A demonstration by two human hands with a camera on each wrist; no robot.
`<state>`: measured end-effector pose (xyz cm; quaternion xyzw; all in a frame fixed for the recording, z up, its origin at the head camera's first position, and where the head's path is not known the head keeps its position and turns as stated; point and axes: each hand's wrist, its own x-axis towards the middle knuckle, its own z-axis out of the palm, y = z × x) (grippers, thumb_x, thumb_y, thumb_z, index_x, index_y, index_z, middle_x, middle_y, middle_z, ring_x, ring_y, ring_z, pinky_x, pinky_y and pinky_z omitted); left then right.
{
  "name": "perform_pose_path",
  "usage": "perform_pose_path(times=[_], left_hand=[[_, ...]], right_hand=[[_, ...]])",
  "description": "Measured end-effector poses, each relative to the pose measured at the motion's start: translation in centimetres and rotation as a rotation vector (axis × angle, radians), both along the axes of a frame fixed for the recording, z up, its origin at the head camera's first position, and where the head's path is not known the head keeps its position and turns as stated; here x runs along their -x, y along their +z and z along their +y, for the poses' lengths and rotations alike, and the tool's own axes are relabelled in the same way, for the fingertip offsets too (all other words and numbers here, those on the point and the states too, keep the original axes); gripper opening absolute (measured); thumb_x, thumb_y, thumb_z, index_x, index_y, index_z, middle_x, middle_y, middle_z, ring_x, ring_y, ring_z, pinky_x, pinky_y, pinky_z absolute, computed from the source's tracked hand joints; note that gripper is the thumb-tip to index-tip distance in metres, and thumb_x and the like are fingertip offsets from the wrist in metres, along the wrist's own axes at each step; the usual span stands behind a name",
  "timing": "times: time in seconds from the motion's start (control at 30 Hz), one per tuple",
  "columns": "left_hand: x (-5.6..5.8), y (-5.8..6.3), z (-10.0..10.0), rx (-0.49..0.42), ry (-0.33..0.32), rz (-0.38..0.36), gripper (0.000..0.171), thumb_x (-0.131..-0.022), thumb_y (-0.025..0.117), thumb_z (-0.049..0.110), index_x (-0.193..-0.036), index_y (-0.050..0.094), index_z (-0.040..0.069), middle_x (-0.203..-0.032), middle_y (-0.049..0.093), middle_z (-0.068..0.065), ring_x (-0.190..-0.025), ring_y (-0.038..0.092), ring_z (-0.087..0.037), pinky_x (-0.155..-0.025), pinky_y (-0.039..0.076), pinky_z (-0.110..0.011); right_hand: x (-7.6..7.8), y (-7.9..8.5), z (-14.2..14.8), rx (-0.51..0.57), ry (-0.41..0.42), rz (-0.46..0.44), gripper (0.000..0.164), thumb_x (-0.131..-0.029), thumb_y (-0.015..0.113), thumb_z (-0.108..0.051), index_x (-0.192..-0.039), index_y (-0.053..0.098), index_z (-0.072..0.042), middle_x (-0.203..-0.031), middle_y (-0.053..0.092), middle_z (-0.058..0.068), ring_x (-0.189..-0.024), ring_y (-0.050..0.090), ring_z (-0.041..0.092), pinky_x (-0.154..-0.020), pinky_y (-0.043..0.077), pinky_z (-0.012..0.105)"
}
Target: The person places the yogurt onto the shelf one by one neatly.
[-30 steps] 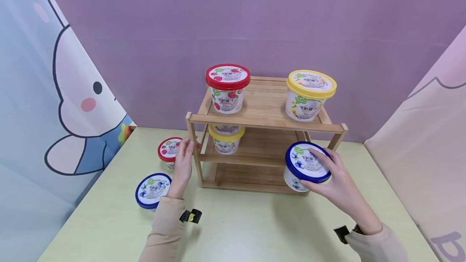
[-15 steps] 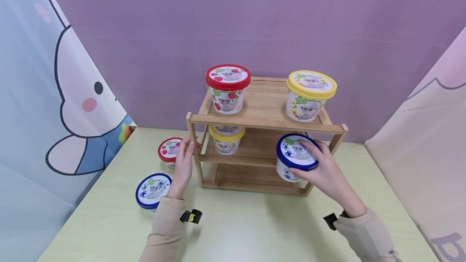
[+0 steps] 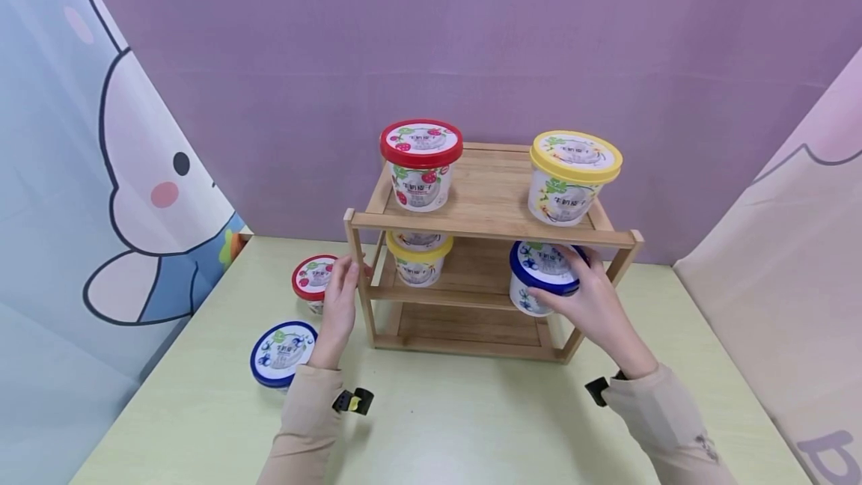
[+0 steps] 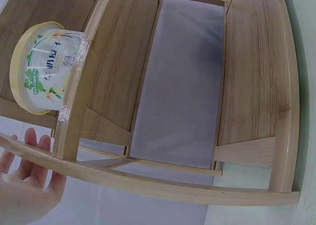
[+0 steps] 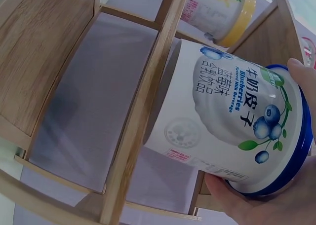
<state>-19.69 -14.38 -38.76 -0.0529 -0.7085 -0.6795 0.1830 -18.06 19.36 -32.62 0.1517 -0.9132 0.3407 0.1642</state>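
My right hand (image 3: 595, 305) grips a blue-lidded blueberry milk tub (image 3: 528, 298) by its lid, thumb in front and fingers over the far side. The tub is tilted, overlapping the right front of the middle shelf in the head view; its printed side (image 5: 222, 121) fills much of the right wrist view. My left hand (image 3: 339, 305) rests against the left front post of the wooden rack (image 3: 485, 185), its fingers (image 4: 32, 151) fairly straight beside the frame. A yellow-lidded tub (image 3: 417, 264) stands on the middle shelf's left, with another partly hidden behind it.
On the top shelf stand a red-lidded tub (image 3: 421, 167) at left and another yellow-lidded tub (image 3: 572, 178) at right. Left of the rack, a red-lidded tub (image 3: 313, 279) and a blue-lidded tub (image 3: 284, 354) sit on the table (image 3: 431, 425), partly behind my left arm.
My right hand has carried the blueberry tub up, left and inward, from before the rack's lower right to the middle shelf's front edge. The left hand has stayed in place.
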Motion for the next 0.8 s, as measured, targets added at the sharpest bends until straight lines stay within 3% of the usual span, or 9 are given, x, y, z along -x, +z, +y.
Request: perform_pose_path(times=[0.2,0.4,0.8], left_hand=[[0.0,0.0,0.0,-0.005,-0.003,-0.009,0.036,-0.097,0.034,0.024,-0.117,0.040,-0.005,-0.107,0.048,-0.025,-0.108,0.043,-0.032,-0.096,0.031,-0.046],[-0.2,0.1,-0.1,0.013,-0.014,-0.039,0.040,-0.096,0.034,0.030,-0.120,0.039,-0.001,-0.110,0.048,-0.022,-0.112,0.042,-0.031,-0.097,0.030,-0.047],[0.0,0.0,-0.1,0.010,-0.017,-0.034,0.038,-0.096,0.034,0.028,-0.120,0.040,-0.001,-0.109,0.048,-0.024,-0.109,0.043,-0.032,-0.096,0.031,-0.047]], right_hand=[[1.1,0.1,0.0,0.021,0.000,0.018,0.082,-0.074,0.071,-0.033,-0.139,0.026,-0.009,-0.144,0.002,0.019,-0.124,0.022,0.042,-0.089,0.033,0.059],[1.9,0.2,-0.1,0.043,-0.003,-0.020,0.083,-0.076,0.067,-0.038,-0.140,0.023,-0.011,-0.141,0.008,0.021,-0.118,0.033,0.040,-0.086,0.037,0.055],[3.3,0.0,0.1,0.062,0.010,-0.048,0.085,-0.075,0.068,-0.040,-0.141,0.019,-0.017,-0.139,0.019,0.018,-0.119,0.034,0.038,-0.093,0.033,0.054]])
